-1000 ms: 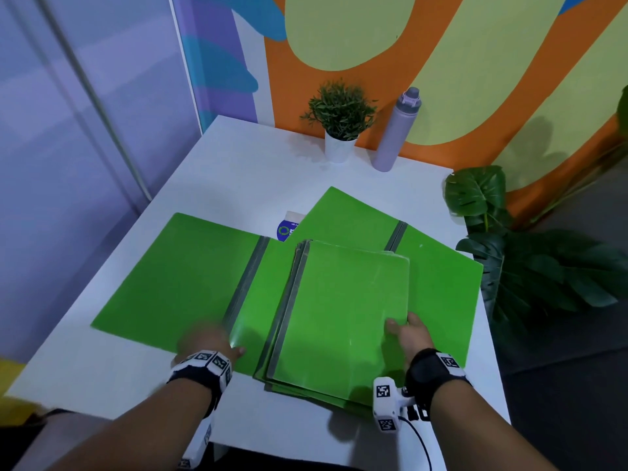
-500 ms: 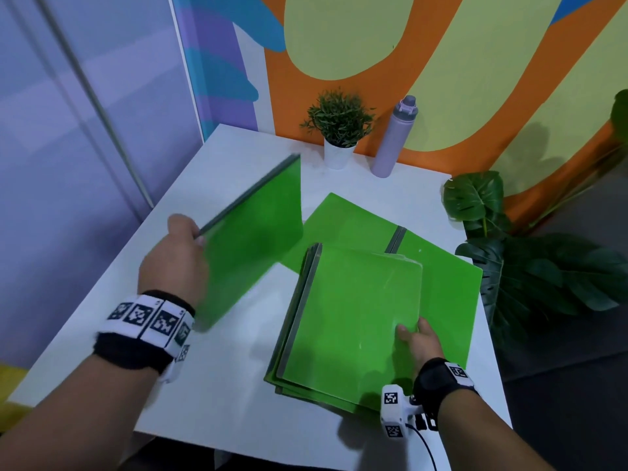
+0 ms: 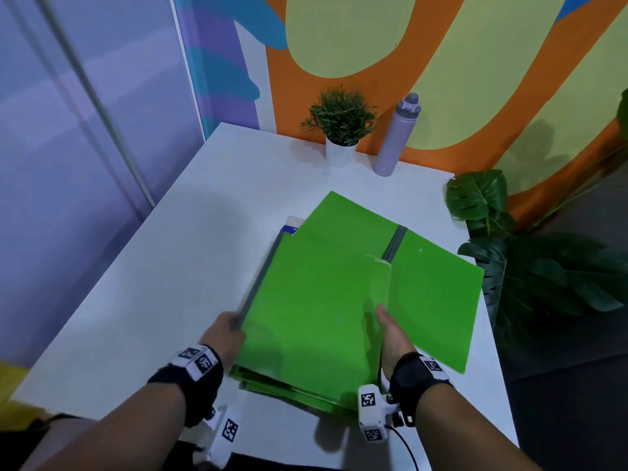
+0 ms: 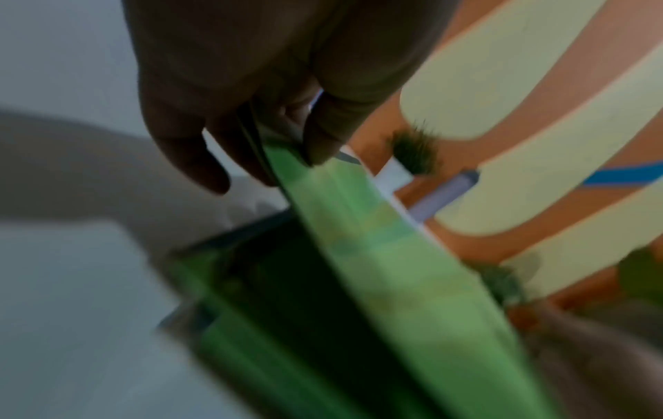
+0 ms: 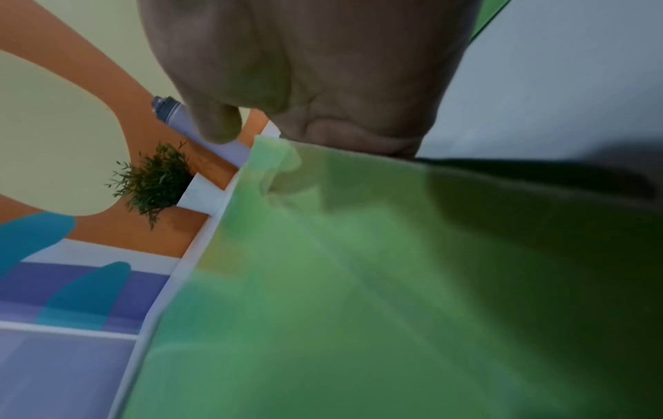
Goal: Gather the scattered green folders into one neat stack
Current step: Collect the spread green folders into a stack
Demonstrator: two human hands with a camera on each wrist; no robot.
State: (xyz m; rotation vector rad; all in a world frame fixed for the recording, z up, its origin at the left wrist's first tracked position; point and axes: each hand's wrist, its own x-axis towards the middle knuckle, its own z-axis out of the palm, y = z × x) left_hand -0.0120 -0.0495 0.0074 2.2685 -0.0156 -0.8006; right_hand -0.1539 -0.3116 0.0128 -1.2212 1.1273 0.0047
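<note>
A closed green folder (image 3: 312,300) with a grey spine lies tilted over the stack of green folders (image 3: 272,385) near the table's front edge. My left hand (image 3: 232,326) pinches its spine, and the left wrist view shows that hand (image 4: 280,147) with thumb and fingers on either side of the folder (image 4: 377,255). My right hand (image 3: 385,321) is at the folder's right edge. In the right wrist view its thumb (image 5: 215,124) stays free above the folder (image 5: 358,255) and its fingers are hidden beneath. An open green folder (image 3: 438,294) lies flat under the stack, reaching back and right.
The white table (image 3: 204,266) holds a small potted plant (image 3: 339,130) and a lilac bottle (image 3: 394,137) at its back edge by the painted wall. A blue and white card (image 3: 292,227) peeks out behind the folders. A large leafy plant (image 3: 543,266) stands beyond the table's right edge.
My left hand closed the open folder on the left, lifted it by its spine and swung it right over the stack. My right hand stayed at the stack's right edge.
</note>
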